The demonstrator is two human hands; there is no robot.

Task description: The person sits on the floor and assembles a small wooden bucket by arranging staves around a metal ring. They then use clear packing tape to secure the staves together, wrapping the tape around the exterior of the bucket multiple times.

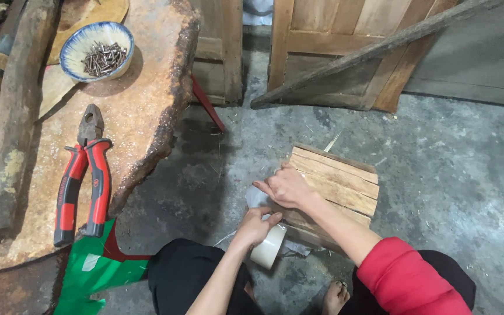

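Note:
A bundle of flat wooden slats (339, 181) lies on the concrete floor in front of me. My right hand (287, 185) rests on its left end, fingers pressed against the wood and a strip of clear tape. My left hand (256, 226) grips a roll of clear packing tape (269, 248) just below the bundle's near corner. My right arm wears a red sleeve.
A rough wooden slab (141, 111) at left carries red-handled pliers (83, 181) and a blue-rimmed bowl (72, 53) of nails. Green plastic (97, 268) lies under it. Wooden door panels (333, 46) and a leaning plank (374, 52) stand at the back.

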